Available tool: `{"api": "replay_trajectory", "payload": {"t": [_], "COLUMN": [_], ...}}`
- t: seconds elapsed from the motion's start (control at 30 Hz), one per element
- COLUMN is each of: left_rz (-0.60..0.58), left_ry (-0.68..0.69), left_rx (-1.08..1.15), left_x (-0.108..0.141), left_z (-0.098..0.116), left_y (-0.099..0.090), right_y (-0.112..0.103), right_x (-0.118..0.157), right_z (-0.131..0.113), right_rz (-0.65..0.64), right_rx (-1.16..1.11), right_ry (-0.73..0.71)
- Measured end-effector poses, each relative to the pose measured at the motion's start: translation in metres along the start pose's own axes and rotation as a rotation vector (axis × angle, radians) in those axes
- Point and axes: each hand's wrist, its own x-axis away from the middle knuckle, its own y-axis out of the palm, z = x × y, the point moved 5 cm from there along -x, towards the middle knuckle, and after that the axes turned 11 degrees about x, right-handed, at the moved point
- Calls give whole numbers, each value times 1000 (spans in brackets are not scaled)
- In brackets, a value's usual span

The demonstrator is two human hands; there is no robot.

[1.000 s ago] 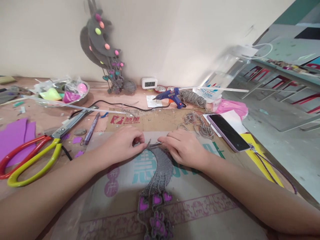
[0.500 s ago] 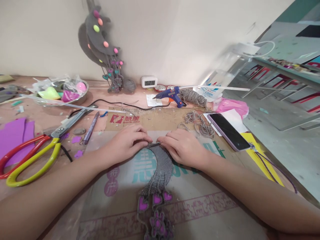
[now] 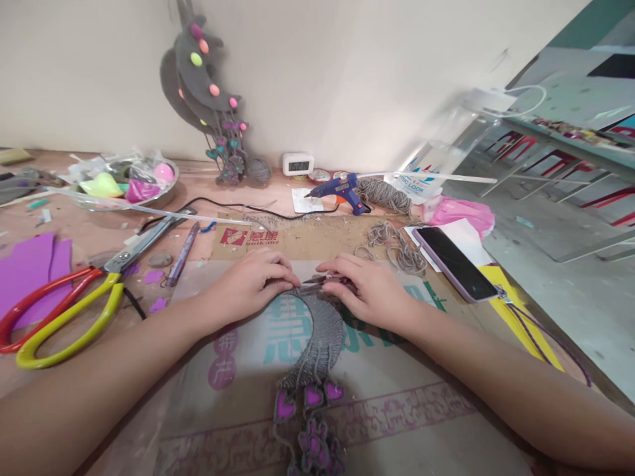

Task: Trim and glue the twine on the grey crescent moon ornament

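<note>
A grey yarn-wrapped crescent (image 3: 325,334) lies on the plastic-covered cardboard, with purple hearts (image 3: 313,395) and a purple flower (image 3: 315,444) hanging from its lower end. At its upper tip my left hand (image 3: 268,279) pinches the end between thumb and fingers. My right hand (image 3: 360,289) is closed on a small pointed metal tool (image 3: 313,281), whose tip points left toward my left fingertips. Part of the tool is hidden in my right palm.
Large red-and-yellow scissors (image 3: 112,266) and a purple pen (image 3: 182,254) lie left. Behind are a metal bowl (image 3: 166,197), a blue glue gun (image 3: 342,190) and grey yarn (image 3: 384,195). A phone (image 3: 454,263) lies right; a decorated grey crescent (image 3: 198,73) hangs on the wall.
My right thumb and fingers have spread around the tool, and its pointed metal end now shows more clearly. My left hand keeps its pinch at the tip. The view has shifted slightly.
</note>
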Motion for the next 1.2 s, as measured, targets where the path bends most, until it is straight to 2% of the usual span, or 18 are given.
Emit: {"api": "replay_trajectory", "payload": {"t": [0.1,0.23,0.43,0.77,1.2], "left_rz": [-9,-7,-15,-20,-8], "left_ry": [-7,-8,2,0,-1], "left_rx": [0,-1,5,-2,1], "left_x": [0,0,-1,-1,0], "left_z": [0,-1,0,0,1], "left_y": [0,0,0,0,-1], "right_y": [3,6,10,15,15], "right_x": [-1,-1,-2,-8,-9], "right_z": [1,0,-2,-7,-11], "right_rz": [-69,-90,-77,-83,-24], "right_rx": [6,106,142,156,285], "right_ry": [8,-59,-155,-205,-291]}}
